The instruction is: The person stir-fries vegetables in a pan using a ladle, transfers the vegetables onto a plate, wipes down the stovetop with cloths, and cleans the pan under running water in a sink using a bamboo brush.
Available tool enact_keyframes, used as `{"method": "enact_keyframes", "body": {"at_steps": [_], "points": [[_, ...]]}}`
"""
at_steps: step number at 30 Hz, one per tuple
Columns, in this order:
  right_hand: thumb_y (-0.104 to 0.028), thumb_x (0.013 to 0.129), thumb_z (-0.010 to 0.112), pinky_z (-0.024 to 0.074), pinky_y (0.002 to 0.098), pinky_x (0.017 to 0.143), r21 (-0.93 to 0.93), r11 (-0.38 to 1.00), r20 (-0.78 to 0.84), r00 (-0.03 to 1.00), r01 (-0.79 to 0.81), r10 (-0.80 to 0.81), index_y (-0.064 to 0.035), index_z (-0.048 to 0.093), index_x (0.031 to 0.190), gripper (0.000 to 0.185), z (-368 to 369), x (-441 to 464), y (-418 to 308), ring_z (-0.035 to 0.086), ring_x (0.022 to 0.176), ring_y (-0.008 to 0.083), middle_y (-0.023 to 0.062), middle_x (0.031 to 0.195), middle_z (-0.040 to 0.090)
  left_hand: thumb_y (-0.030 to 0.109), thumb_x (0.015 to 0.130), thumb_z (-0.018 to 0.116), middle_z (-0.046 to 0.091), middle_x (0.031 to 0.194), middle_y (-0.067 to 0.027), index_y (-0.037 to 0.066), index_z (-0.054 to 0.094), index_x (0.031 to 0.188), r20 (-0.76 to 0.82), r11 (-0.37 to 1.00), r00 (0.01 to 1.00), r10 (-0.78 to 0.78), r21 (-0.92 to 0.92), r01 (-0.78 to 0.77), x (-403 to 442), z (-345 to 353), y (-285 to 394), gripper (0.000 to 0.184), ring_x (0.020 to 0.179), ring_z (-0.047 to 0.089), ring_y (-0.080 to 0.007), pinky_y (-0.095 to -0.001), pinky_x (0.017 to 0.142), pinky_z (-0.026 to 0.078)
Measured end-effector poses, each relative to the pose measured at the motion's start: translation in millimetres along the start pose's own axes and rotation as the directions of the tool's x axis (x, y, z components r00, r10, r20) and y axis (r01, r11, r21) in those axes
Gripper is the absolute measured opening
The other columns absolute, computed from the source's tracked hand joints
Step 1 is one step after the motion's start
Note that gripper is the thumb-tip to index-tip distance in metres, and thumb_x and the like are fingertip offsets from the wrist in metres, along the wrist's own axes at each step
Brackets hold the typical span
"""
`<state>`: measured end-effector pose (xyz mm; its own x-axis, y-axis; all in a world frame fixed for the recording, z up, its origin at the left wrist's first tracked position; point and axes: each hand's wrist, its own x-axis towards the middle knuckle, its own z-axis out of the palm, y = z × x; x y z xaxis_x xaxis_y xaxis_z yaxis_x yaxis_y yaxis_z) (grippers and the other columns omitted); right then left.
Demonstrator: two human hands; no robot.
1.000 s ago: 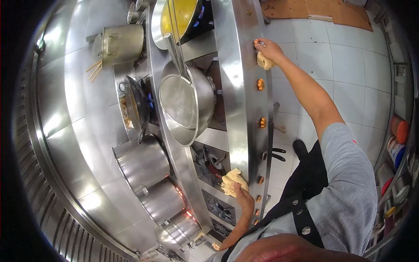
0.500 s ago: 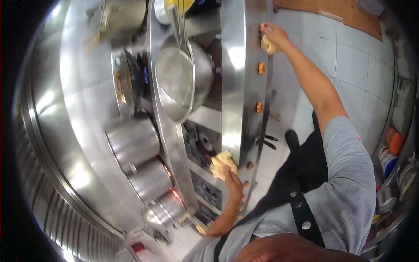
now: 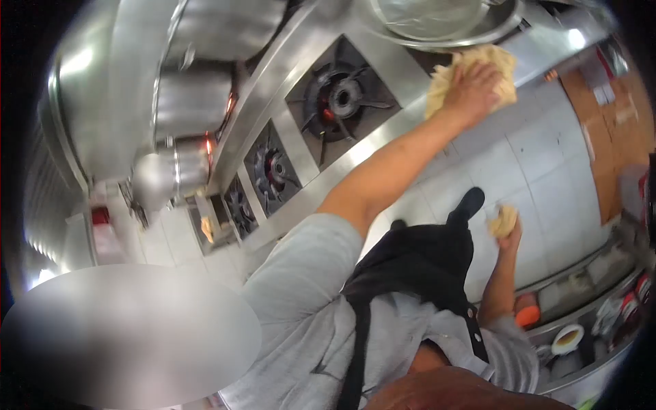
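Observation:
My left hand (image 3: 471,94) presses on a crumpled pale yellow cloth (image 3: 507,68) at the stove's front edge, just below a large metal pan (image 3: 506,29) with a round strainer (image 3: 427,15) in it. Its fingers lie together over the cloth. Lower right, over the floor and away from the stove, my right hand (image 3: 511,236) is closed round a second yellow cloth (image 3: 502,220). The steel stove (image 3: 290,140) has a black burner (image 3: 342,96) glowing red left of my left forearm.
Large pots (image 3: 195,99) stand along the back of the stove, with orange glow beside them. Cardboard (image 3: 598,147) lies on the tiled floor (image 3: 540,184). A shelf with containers (image 3: 567,338) runs along the lower right. A blurred oval covers the lower left.
The view has turned strongly. My left hand has slid its cloth along the stove edge to beside the pan. My right hand has left the knob panel, still holding its cloth, and is now lower.

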<state>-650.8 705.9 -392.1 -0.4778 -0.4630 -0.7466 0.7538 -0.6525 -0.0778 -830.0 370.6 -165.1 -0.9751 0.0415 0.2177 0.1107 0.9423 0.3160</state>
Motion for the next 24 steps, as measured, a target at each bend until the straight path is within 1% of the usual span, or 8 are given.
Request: {"method": "enact_keyframes", "body": {"at_steps": [9,14,17,19,21,22,23,24], "points": [[-0.028,0.096,0.052,0.0454,0.0405,0.093,-0.592,0.793,0.222,0.975,0.142,-0.009,-0.0025,0.036,0.139,0.053,172,-161,52,0.054,0.111,0.0259,0.0126,0.129,0.051,0.027,0.092,0.052,0.058,0.121,-0.0174,0.007,0.048,0.131,0.143,0.794,0.974,-0.174,-0.565,0.225,-146,-132,17,0.045,0.114,0.05,-0.0392,-0.0469,0.101,0.035],[-0.025,0.097,0.051,0.0478,0.0326,0.081,-0.757,-0.089,0.648,0.729,0.647,-0.218,0.0017,0.054,0.123,0.038,345,-120,154,0.057,0.1,0.021,0.011,0.112,0.061,0.026,0.096,0.048,0.061,0.112,-0.0217,0.006,0.053,0.125,0.383,0.695,0.859,-0.34,-0.513,0.504,-467,-209,12,0.036,0.101,0.059,-0.0391,-0.0445,0.089,0.047],[-0.016,0.085,0.06,0.0336,0.0465,0.103,0.045,-0.947,0.977,0.183,0.317,0.107,0.0002,0.056,0.121,0.04,252,43,268,0.044,0.12,0.0348,0.0239,0.127,0.051,0.027,0.092,0.054,0.063,0.104,-0.0218,0.004,0.057,0.116,0.358,0.632,0.777,-0.517,-0.453,0.629,-673,-223,4,0.033,0.093,0.062,-0.0385,-0.0431,0.081,0.051],[-0.015,0.086,0.054,0.0392,0.0498,0.094,-0.173,-0.826,0.98,0.173,0.536,-0.093,0.0043,0.055,0.117,0.037,255,-16,391,0.052,0.11,0.0426,0.0299,0.118,0.054,0.023,0.092,0.052,0.064,0.103,-0.0224,0.003,0.057,0.118,0.708,0.355,0.273,-0.651,-0.034,0.934,-757,-252,3,0.033,0.093,0.062,-0.0372,-0.0427,0.081,0.05],[-0.015,0.089,0.051,0.0411,0.0458,0.094,-0.431,-0.484,0.803,0.568,0.762,0.179,0.0028,0.054,0.12,0.036,328,-124,453,0.053,0.108,0.0423,0.0259,0.116,0.057,0.025,0.09,0.051,0.061,0.111,-0.0256,-0.003,0.061,0.11,0.308,0.564,0.584,-0.751,-0.162,0.81,-899,-231,-1,0.036,0.106,0.058,-0.0376,-0.0421,0.092,0.046],[-0.014,0.088,0.053,0.042,0.0457,0.092,-0.345,-0.518,0.897,0.438,0.783,0.066,0.0016,0.055,0.118,0.034,327,-99,454,0.054,0.105,0.0421,0.0251,0.113,0.058,0.025,0.089,0.052,0.06,0.115,-0.0255,-0.005,0.06,0.112,0.316,0.233,0.278,-0.907,-0.173,0.957,-937,-229,2,0.039,0.111,0.055,-0.0387,-0.0422,0.097,0.043],[-0.013,0.086,0.055,0.043,0.0457,0.089,-0.254,-0.562,0.957,0.289,0.787,-0.028,0.0004,0.056,0.116,0.033,335,-67,456,0.055,0.103,0.0419,0.0244,0.11,0.059,0.025,0.088,0.053,0.06,0.115,-0.0256,-0.007,0.06,0.111,0.278,0.268,0.287,-0.917,-0.106,0.958,-1026,-186,-11,0.04,0.111,0.056,-0.0385,-0.0412,0.098,0.042],[-0.012,0.083,0.059,0.0433,0.046,0.086,-0.442,-0.599,0.893,0.394,0.668,-0.219,-0.0024,0.058,0.11,0.029,374,-70,450,0.056,0.097,0.0404,0.0221,0.101,0.06,0.026,0.088,0.055,0.062,0.109,-0.025,-0.005,0.063,0.103,0.26,0.051,0.11,-0.959,-0.224,0.973,-1035,-208,5,0.035,0.104,0.059,-0.0373,-0.0414,0.091,0.047]]}}
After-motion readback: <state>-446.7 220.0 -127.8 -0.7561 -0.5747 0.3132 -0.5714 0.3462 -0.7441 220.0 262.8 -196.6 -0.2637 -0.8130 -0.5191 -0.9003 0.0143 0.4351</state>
